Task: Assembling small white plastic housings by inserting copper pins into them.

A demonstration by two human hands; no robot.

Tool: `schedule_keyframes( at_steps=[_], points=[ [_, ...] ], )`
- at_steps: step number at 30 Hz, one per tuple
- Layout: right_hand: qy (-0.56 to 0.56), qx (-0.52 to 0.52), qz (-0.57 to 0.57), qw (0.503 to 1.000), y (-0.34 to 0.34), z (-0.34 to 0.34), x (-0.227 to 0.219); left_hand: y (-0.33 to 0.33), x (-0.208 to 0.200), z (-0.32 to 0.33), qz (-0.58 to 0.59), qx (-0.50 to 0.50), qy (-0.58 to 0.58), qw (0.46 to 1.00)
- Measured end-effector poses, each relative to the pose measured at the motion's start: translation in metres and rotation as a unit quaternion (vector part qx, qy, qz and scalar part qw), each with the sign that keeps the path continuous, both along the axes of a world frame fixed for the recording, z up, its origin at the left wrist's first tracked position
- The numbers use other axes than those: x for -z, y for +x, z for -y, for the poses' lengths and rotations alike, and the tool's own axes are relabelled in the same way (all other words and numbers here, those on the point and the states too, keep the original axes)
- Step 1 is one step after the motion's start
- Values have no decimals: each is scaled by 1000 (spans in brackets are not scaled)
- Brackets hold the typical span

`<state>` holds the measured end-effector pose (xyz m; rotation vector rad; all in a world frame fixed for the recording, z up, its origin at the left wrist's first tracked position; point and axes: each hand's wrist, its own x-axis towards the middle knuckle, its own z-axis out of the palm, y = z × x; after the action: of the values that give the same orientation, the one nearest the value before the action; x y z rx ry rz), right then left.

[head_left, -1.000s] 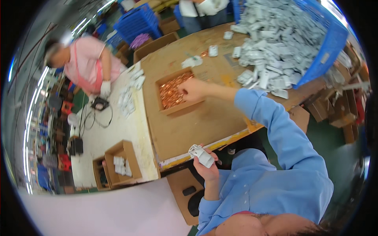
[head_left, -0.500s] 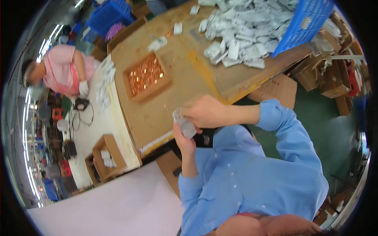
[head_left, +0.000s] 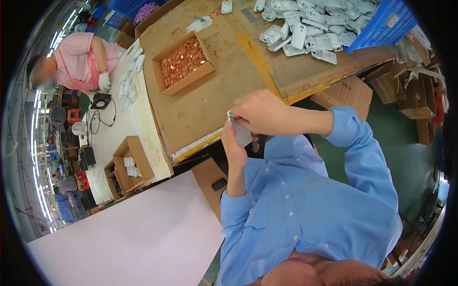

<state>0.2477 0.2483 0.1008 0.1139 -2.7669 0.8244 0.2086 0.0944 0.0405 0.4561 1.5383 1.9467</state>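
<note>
My left hand (head_left: 235,148) is closed around a small white plastic casing (head_left: 244,135), just off the table's near edge. Over the casing's upper end bends my right hand (head_left: 261,112), its fingers pinched together against it; whatever sits between those fingertips is hidden. Beyond my hands, an open cardboard box (head_left: 196,76) full of small copper-coloured metal pieces (head_left: 181,61) stands on the brown tabletop (head_left: 224,71). A heap of similar white casings (head_left: 317,35) lies at the far right, spilling from a tipped blue plastic crate (head_left: 385,25).
Across a white side table (head_left: 112,128), a co-worker in pink (head_left: 78,59) works with a white-gloved hand (head_left: 104,81). A divided cardboard box (head_left: 141,159) holds white parts there. A pale board (head_left: 129,238) spans the lower left. Cardboard boxes (head_left: 344,97) stand right of the table.
The whole view has shifted, so the table and its contents appear higher. Both hands stay at the casing; my right hand's fingers now bend over its upper end.
</note>
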Motion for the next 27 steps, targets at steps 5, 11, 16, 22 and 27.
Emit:
schedule_keyframes(
  at_steps=[5, 11, 16, 22, 27],
  points=[
    [17, 8, 61, 998, 1, -2, -6, 6, -7, -4, -23, -1, -11, 1000],
    [-8, 9, 112, 994, 2, -6, -13, 3, -1, 4, -79, 51, -26, 995],
    [-19, 12, 126, 992, 4, -8, -19, 7, -6, 3, -134, 31, -40, 990],
    [-28, 21, 121, 992, 6, -11, -16, 10, -7, 4, -194, 12, -60, 979],
    [-50, 36, 146, 987, 3, -10, -14, 11, 4, 8, -139, -17, -30, 990]
  ],
)
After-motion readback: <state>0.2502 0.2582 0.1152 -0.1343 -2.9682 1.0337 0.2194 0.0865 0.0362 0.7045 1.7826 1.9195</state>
